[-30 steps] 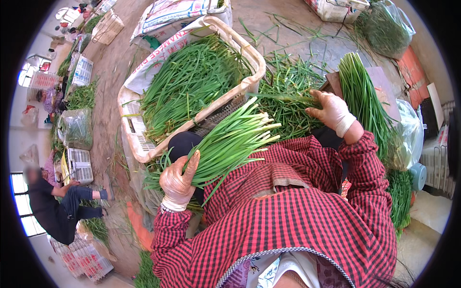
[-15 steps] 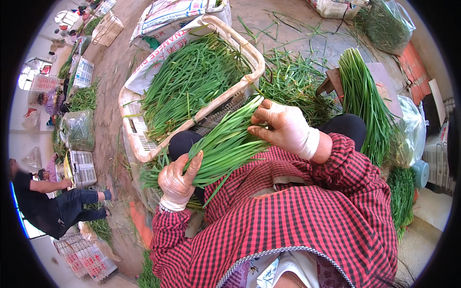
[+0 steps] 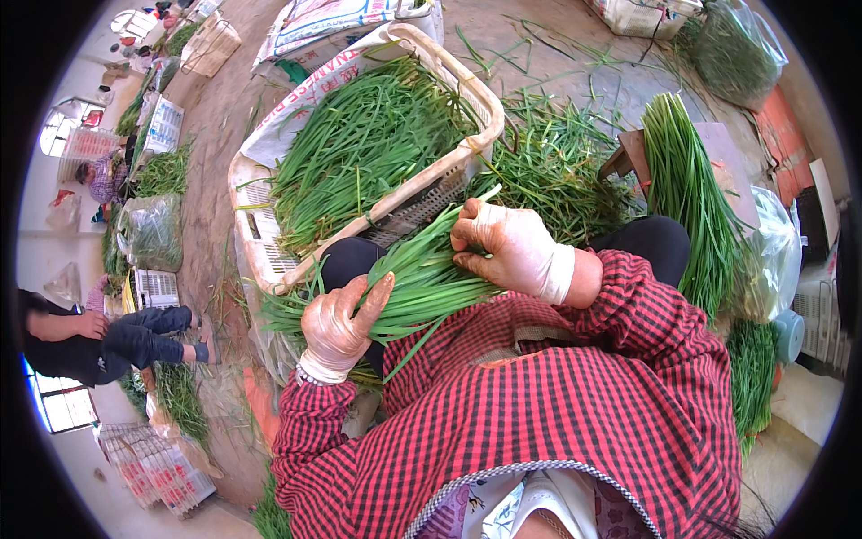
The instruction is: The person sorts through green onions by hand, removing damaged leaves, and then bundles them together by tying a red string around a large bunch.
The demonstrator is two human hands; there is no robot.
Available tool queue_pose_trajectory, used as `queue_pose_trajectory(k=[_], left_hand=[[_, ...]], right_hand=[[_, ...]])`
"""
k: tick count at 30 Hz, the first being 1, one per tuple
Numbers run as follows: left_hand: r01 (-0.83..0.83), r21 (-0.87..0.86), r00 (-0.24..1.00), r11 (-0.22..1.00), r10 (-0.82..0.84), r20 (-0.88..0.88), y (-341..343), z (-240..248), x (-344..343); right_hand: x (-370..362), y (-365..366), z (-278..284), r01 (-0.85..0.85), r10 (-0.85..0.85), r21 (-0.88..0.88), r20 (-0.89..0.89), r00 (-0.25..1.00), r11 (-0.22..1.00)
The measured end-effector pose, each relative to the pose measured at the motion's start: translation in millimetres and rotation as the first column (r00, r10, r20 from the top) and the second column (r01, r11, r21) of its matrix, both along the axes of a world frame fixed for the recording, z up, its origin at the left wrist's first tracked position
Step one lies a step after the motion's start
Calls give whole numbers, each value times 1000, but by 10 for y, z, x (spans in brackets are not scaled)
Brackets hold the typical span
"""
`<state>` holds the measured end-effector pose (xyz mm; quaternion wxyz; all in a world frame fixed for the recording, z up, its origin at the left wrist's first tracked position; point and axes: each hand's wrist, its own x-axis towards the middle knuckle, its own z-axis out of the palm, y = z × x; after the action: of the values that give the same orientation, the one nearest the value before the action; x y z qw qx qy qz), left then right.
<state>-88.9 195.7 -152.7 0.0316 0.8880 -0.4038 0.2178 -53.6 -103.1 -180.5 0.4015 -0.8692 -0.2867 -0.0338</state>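
Note:
A loose bunch of garlic chives [image 3: 422, 296] lies across my lap, pale stem ends to the right. My left hand [image 3: 337, 329], in a thin soiled glove, is closed around its leafy part, thumb on top. Gloved as well, my right hand [image 3: 516, 250] pinches at the stem end with bent fingers; a white stem sticks up just beyond its fingertips. Which strands it grips is hidden behind the fingers. Beyond my hands, a white plastic crate [image 3: 492, 115] lined with a printed sack holds a heap of chives [image 3: 359, 148].
On a small wooden stool [image 3: 718, 162] at right rests a large neat chive bundle [image 3: 678, 180]. Loose chives [image 3: 557, 184] litter the floor beyond my knees. Clear bags [image 3: 772, 256] and another bundle [image 3: 750, 377] sit further right. Across the room at left sits a person [image 3: 67, 337] in dark clothes.
My right hand has shifted slightly left and down along the bunch, with its fingers drawn closer together. My left hand stays nearly in place. The person at left has gone from standing to sitting.

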Motion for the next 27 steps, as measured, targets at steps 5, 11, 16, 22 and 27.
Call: queue_pose_trajectory(k=[5,11,16,22,27], left_hand=[[0,20,1000,1000,0,-4,11,-10,23],[-47,-28,993,998,44,-107,59,-54,56],[-131,-130,963,983,95,-254,175,-117,46],[-232,-181,952,956,184,-246,238,-161,-3],[-257,-237,959,937,219,-178,141,-95,1]], right_hand=[[-36,-111,116,-54,75,100,-224,972,993],[-117,-455,371,-83,325,341,-752,573,936],[-162,-1057,468,82,414,520,-757,506,850],[-332,-1680,461,332,268,691,-608,747,642],[-246,-1598,-302,232,-384,-520,-205,901,822]])
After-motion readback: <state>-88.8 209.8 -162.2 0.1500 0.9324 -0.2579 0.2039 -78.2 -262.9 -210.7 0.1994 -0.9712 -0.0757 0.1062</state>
